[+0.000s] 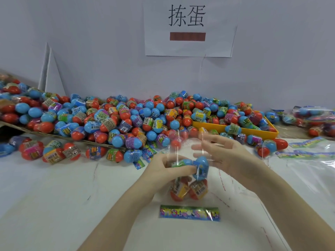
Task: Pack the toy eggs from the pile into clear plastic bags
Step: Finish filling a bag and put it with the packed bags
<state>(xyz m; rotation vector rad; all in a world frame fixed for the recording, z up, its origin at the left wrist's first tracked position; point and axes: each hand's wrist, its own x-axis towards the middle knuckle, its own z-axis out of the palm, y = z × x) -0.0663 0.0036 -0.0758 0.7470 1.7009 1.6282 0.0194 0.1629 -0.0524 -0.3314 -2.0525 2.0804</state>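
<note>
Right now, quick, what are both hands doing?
Left hand: grips the toy eggs through the clear plastic bag.
Right hand: fingers straight, at the bag's open top; whether it pinches the plastic cannot be told.
</note>
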